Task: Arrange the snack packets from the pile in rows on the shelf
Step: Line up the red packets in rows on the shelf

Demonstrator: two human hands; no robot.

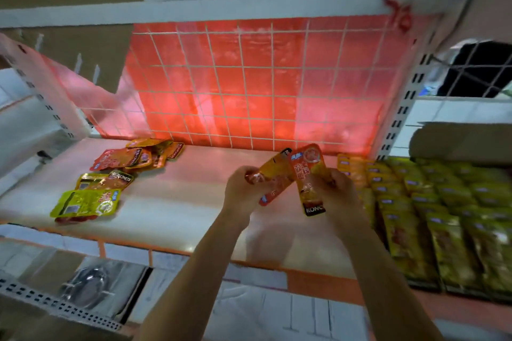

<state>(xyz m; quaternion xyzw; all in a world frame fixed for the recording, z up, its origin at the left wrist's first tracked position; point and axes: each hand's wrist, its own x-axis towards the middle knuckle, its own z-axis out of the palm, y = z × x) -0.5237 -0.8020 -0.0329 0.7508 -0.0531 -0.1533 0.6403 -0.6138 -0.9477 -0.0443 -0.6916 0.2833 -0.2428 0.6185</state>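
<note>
The left hand (243,188) pinches an orange packet (273,174), the right hand (336,194) grips a red packet (306,171), both lengthwise, pointing away over the shelf (180,202). The rows (432,202) lie just beside the right hand, the nearer one; the pile (133,159) sits well off the left hand's side

The snack packets (306,174) are shining like glossy plastic foil. The shelf (182,202) is looking smooth and slightly reflecting. The wire grid (241,66) is looking like white-coated metal, the box (460,141) matt cardboard.
</note>
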